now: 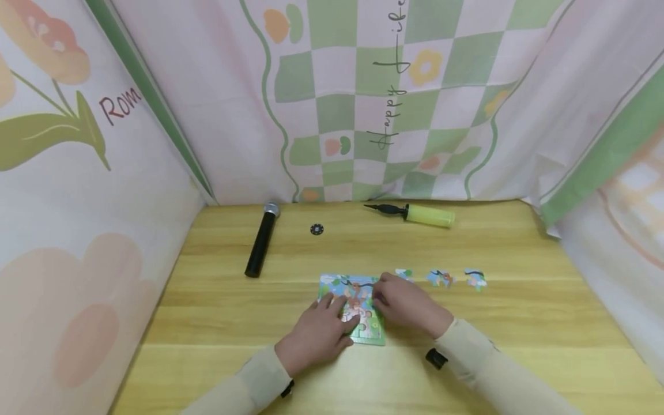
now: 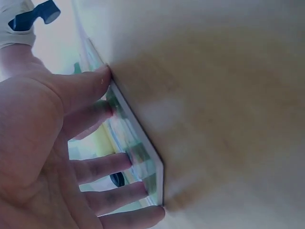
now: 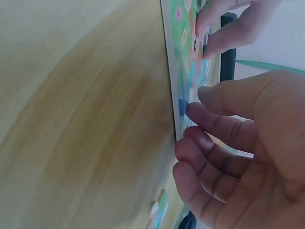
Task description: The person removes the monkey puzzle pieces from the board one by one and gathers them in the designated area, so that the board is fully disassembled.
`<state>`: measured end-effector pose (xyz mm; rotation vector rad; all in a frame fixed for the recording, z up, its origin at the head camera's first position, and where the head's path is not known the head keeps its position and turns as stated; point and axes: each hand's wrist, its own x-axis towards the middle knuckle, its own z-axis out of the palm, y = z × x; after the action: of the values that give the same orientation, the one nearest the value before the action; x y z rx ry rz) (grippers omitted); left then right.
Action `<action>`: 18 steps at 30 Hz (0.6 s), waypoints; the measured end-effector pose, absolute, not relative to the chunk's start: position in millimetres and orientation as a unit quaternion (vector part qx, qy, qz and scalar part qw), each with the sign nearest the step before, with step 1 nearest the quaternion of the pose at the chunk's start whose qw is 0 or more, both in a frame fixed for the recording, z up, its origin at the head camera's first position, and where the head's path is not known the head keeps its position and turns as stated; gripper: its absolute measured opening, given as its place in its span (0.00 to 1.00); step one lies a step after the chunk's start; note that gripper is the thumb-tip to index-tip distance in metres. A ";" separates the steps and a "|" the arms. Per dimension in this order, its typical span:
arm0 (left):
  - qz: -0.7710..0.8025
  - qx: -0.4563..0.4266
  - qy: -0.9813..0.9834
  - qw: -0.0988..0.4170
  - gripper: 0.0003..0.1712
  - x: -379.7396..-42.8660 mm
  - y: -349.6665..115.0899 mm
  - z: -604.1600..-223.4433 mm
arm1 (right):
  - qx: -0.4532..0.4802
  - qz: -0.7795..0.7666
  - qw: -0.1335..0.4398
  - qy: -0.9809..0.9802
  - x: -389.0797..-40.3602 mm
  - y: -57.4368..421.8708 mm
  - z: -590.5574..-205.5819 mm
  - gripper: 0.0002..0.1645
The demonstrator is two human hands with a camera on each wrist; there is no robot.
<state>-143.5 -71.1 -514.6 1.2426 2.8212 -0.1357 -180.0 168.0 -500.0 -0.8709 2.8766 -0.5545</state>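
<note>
A jigsaw puzzle (image 1: 369,333) in a flat tray lies on the table, printed with a brown animal, branches and greenery. My left hand (image 1: 317,334) rests on its left side, fingers spread; in the left wrist view the fingertips (image 2: 140,190) touch the tray's edge. My right hand (image 1: 410,302) is at the upper right side of the puzzle with curled fingers. Thumb and index finger (image 3: 205,114) pinch a puzzle piece at the tray's edge, mostly hidden by the fingers. Loose pieces lie beyond this hand: one (image 1: 403,273) partly behind it, another (image 1: 441,278), and a third (image 1: 475,278).
A black microphone (image 1: 261,242) lies at the back left, with a round black chip (image 1: 317,229) to its right. Near the back edge is a yellow-green hand pump (image 1: 427,215) with a black nozzle. Printed curtains (image 1: 233,115) enclose the wooden table (image 1: 207,323).
</note>
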 end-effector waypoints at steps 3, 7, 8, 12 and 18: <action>-0.058 0.397 0.915 0.040 0.30 -143.3 -69.0 -512.5 | -0.257 -0.196 0.060 0.944 -182.9 167.6 -503.1 0.05; -0.081 0.394 0.914 0.051 0.30 -143.4 -65.5 -511.7 | -0.251 -0.221 0.076 0.939 -187.3 170.9 -505.3 0.07; -0.086 0.393 0.914 0.053 0.31 -143.4 -64.9 -512.2 | -0.252 -0.229 0.079 0.937 -188.2 172.0 -505.7 0.07; -0.099 0.390 0.914 0.059 0.31 -143.3 -64.3 -515.6 | -0.261 -0.272 0.093 0.922 -190.3 174.2 -505.6 0.08; -0.102 0.393 0.912 0.058 0.31 -141.3 -62.2 -515.6 | -0.232 -0.363 0.090 0.898 -181.7 185.9 -500.9 0.02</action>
<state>-141.3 -62.2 -515.6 1.1896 2.7640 -0.3101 -181.7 185.9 -500.9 -0.6894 2.6698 -1.0789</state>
